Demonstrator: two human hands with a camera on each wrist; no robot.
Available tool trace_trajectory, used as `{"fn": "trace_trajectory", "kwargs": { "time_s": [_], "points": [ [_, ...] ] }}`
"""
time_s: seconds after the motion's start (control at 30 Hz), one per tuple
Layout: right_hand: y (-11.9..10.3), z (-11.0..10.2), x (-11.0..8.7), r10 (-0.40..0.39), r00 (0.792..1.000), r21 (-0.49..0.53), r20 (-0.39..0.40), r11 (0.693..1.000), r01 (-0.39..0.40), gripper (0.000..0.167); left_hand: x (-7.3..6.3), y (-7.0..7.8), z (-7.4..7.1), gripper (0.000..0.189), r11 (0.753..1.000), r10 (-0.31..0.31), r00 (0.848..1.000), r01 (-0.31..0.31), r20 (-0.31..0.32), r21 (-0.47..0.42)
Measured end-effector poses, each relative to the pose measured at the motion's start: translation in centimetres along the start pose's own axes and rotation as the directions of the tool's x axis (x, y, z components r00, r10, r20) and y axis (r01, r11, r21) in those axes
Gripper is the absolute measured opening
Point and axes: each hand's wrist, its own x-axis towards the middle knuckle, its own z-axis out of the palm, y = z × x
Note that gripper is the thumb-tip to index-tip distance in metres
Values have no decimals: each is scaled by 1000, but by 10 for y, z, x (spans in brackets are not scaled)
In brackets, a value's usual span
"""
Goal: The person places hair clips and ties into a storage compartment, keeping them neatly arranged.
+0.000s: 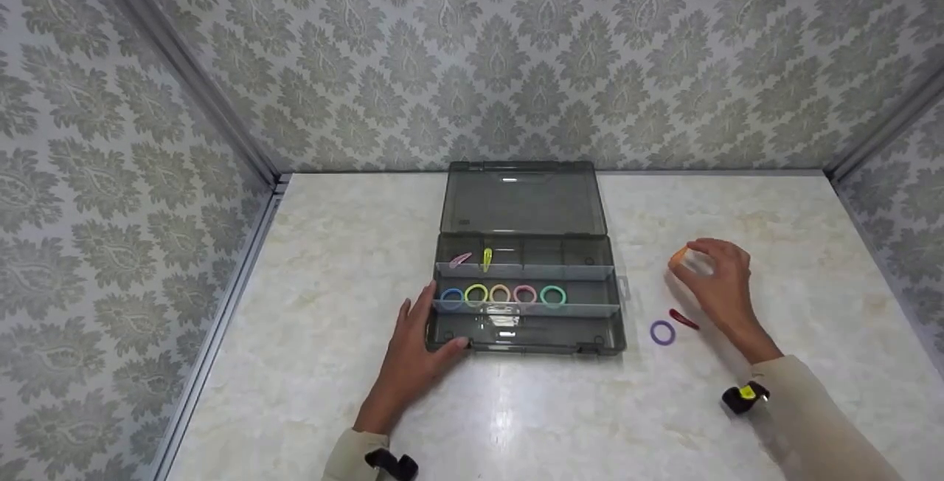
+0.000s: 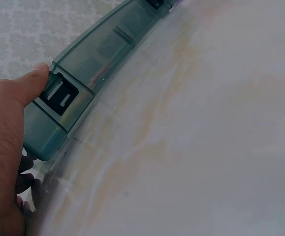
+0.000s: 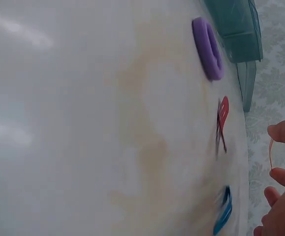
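My right hand (image 1: 719, 285) pinches an orange hair clip (image 1: 679, 256) between thumb and forefinger, above the table right of the box. In the right wrist view the clip (image 3: 270, 155) shows as a thin orange curve. A smoky, see-through organizer box (image 1: 618, 330) lies with its lid raised at the back. My left hand (image 1: 413, 352) holds its front left corner, thumb at the front edge, fingers along the left side. Pink (image 1: 461, 260) and yellow (image 1: 487, 259) hair clips sit in the back row. Several coloured hair ties, one green (image 1: 552, 296), line the middle row.
Right of the box lie a purple hair tie (image 1: 662, 333) and a red hair clip (image 1: 684, 319). A blue hair clip (image 3: 223, 211) is on the table in the right wrist view. Patterned wall panels (image 1: 501, 60) enclose the back and sides.
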Motion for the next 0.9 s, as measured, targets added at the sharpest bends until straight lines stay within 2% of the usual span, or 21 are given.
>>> {"fn": "trace_trajectory", "kwargs": {
  "time_s": [0.2,0.3,0.63,0.9],
  "points": [
    [-20,13,10,-106,993,4,45,994,106,41,0,0,1,106,1000,-20,1000,20,6,-3],
    [-30,19,16,-135,989,13,64,991,135,40,0,1,0,106,1000,-28,1000,29,10,-7],
    [-63,44,28,-195,972,26,132,981,193,42,-1,3,-1,106,999,-33,999,33,10,-14],
    [-96,67,30,-203,951,35,235,979,200,42,1,7,-1,108,998,-58,998,59,28,-37]
  ]
}}
